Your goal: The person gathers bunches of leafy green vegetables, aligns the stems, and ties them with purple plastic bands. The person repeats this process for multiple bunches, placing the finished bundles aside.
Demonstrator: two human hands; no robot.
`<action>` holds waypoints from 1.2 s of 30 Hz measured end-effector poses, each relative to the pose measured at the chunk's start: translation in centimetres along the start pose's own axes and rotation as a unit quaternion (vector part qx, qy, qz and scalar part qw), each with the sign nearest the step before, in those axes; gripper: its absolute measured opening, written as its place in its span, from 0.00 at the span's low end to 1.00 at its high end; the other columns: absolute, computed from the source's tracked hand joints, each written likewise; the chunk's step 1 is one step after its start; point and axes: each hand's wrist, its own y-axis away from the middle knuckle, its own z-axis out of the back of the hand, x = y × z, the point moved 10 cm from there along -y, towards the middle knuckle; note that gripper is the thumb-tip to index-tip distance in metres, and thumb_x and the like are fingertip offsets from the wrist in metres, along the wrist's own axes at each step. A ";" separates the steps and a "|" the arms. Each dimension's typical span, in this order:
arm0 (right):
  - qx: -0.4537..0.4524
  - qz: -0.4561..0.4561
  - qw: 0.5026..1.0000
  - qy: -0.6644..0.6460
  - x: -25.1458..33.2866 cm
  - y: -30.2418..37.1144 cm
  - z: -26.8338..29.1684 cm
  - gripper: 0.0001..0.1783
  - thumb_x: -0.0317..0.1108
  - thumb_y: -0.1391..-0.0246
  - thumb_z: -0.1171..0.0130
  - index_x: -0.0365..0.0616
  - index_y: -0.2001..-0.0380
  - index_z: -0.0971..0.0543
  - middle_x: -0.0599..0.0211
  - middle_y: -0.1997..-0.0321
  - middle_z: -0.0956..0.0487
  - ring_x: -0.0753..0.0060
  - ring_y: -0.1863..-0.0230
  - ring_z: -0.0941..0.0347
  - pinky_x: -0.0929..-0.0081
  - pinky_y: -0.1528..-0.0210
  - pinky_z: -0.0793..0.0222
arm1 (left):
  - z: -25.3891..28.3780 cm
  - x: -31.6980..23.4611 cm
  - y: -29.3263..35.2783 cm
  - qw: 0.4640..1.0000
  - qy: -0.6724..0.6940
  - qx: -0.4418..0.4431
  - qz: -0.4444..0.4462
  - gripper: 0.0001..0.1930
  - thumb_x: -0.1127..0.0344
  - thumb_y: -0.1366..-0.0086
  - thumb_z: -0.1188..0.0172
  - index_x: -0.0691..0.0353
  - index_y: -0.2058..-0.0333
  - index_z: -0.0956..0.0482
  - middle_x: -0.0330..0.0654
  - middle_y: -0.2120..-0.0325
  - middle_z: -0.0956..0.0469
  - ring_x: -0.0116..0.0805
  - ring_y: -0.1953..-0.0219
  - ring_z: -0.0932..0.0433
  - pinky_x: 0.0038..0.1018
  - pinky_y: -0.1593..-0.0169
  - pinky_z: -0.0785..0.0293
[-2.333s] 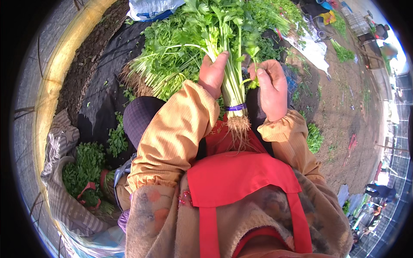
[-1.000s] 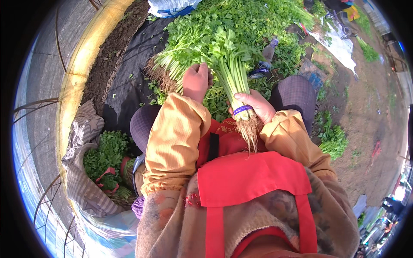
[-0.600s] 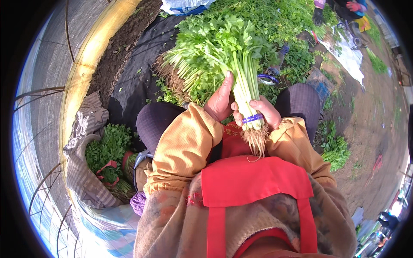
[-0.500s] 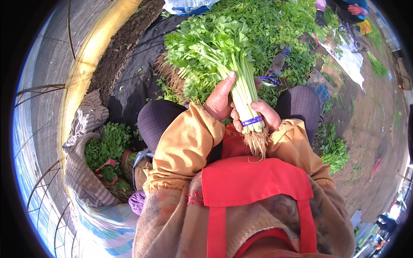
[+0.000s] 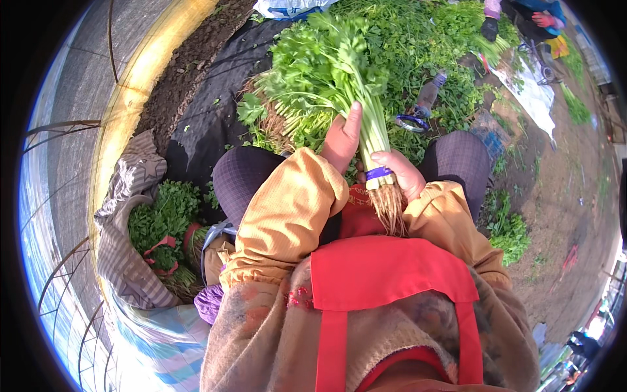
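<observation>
Both my hands hold a bunch of leafy celery [image 5: 375,127], roots toward me and leaves pointing away. A purple band [image 5: 379,173] circles the pale stalks just above the stringy brown roots [image 5: 389,202]. My left hand [image 5: 341,140] grips the stalks from the left with its thumb raised along them. Lower down, my right hand [image 5: 403,171] wraps the stalks by the band, its thumb across the front. Most fingers of both hands are hidden behind the bunch.
Loose celery [image 5: 418,39] is heaped ahead. A plastic bottle [image 5: 430,93] and a roll of purple tape [image 5: 412,123] lie beyond my right knee. At my left, a cloth-lined holder [image 5: 121,261] contains red-banded bunches [image 5: 166,209]. A co-worker's gloved hand [image 5: 490,29] is at the far right.
The bunch has turned slightly, with its leaves tilting more upright and shifting right. Both hands keep their hold, and the left has moved slightly along the stalks.
</observation>
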 end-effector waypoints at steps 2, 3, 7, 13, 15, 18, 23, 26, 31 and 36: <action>0.027 -0.020 0.996 -0.084 -0.2 -0.2 -0.3 0.25 0.42 0.37 0.41 0.40 0.43 0.29 0.57 0.60 0.21 0.62 0.62 0.22 0.67 0.58 0.20 | 0.6 1.5 -0.9 1.000 0.005 -0.014 0.025 0.47 0.27 0.26 0.69 0.72 0.53 0.19 0.56 0.57 0.17 0.47 0.52 0.20 0.38 0.42 0.30; 0.038 -0.011 0.988 -0.150 -0.2 -0.1 -0.4 0.23 0.45 0.37 0.41 0.35 0.50 0.24 0.56 0.61 0.18 0.63 0.62 0.18 0.69 0.63 0.17 | 2.0 1.2 -0.3 0.994 -0.039 -0.097 0.036 0.45 0.30 0.25 0.67 0.72 0.51 0.20 0.56 0.59 0.16 0.47 0.54 0.19 0.37 0.45 0.27; 0.152 -0.004 0.952 -0.265 0.6 0.3 -2.2 0.24 0.45 0.36 0.44 0.36 0.47 0.27 0.55 0.56 0.22 0.63 0.58 0.25 0.66 0.53 0.25 | 2.8 2.7 -0.2 0.973 0.166 -0.132 0.088 0.36 0.39 0.21 0.61 0.73 0.61 0.22 0.54 0.71 0.18 0.44 0.73 0.17 0.37 0.68 0.19; 0.134 0.008 0.962 -0.239 0.7 0.5 -2.2 0.26 0.45 0.36 0.44 0.37 0.43 0.29 0.56 0.56 0.22 0.66 0.59 0.27 0.67 0.55 0.29 | 2.5 2.1 0.1 0.976 0.153 -0.128 0.086 0.29 0.44 0.21 0.56 0.69 0.66 0.26 0.46 0.78 0.24 0.38 0.82 0.23 0.33 0.77 0.23; 0.068 -0.006 0.980 -0.189 0.0 0.4 -1.1 0.25 0.45 0.36 0.43 0.37 0.45 0.28 0.55 0.58 0.21 0.63 0.60 0.23 0.65 0.57 0.22 | 4.0 0.8 0.0 0.979 0.099 -0.177 -0.016 0.20 0.53 0.24 0.46 0.68 0.65 0.25 0.42 0.78 0.24 0.35 0.79 0.23 0.30 0.73 0.26; 0.006 0.014 0.998 -0.061 -0.2 0.0 0.5 0.25 0.44 0.39 0.39 0.37 0.47 0.27 0.58 0.63 0.20 0.64 0.65 0.20 0.69 0.63 0.20 | 5.0 -4.1 1.0 0.959 -0.031 -0.252 -0.128 0.10 0.63 0.32 0.38 0.65 0.61 0.20 0.40 0.77 0.22 0.35 0.74 0.22 0.30 0.67 0.27; 0.015 0.080 0.993 0.086 0.7 -0.3 -0.2 0.21 0.43 0.42 0.33 0.38 0.54 0.24 0.62 0.66 0.19 0.69 0.70 0.18 0.73 0.68 0.20 | 5.3 -3.8 -0.9 0.955 -0.209 -0.197 -0.076 0.13 0.59 0.38 0.34 0.64 0.64 0.14 0.48 0.72 0.16 0.43 0.69 0.18 0.36 0.60 0.23; 0.008 0.092 0.985 0.147 0.7 -0.2 -0.2 0.19 0.41 0.44 0.32 0.40 0.57 0.23 0.67 0.68 0.20 0.75 0.72 0.22 0.76 0.68 0.24 | 5.8 -3.5 -1.0 0.935 -0.297 -0.191 -0.030 0.20 0.51 0.38 0.33 0.65 0.62 0.13 0.50 0.70 0.14 0.49 0.65 0.16 0.41 0.56 0.22; 0.009 0.106 0.971 0.214 0.2 -0.5 0.1 0.18 0.39 0.44 0.33 0.41 0.55 0.24 0.73 0.68 0.22 0.81 0.71 0.27 0.79 0.66 0.28 | 6.7 -1.9 -1.8 0.923 -0.332 -0.181 0.072 0.20 0.50 0.39 0.34 0.64 0.65 0.12 0.51 0.72 0.14 0.48 0.65 0.14 0.38 0.56 0.21; -0.012 0.099 0.979 0.176 0.7 -0.2 0.1 0.20 0.40 0.44 0.33 0.39 0.55 0.25 0.68 0.68 0.21 0.77 0.72 0.23 0.77 0.68 0.25 | 7.8 -1.5 -1.4 0.946 -0.209 -0.241 0.047 0.18 0.54 0.40 0.33 0.67 0.69 0.12 0.48 0.78 0.16 0.39 0.74 0.17 0.35 0.63 0.21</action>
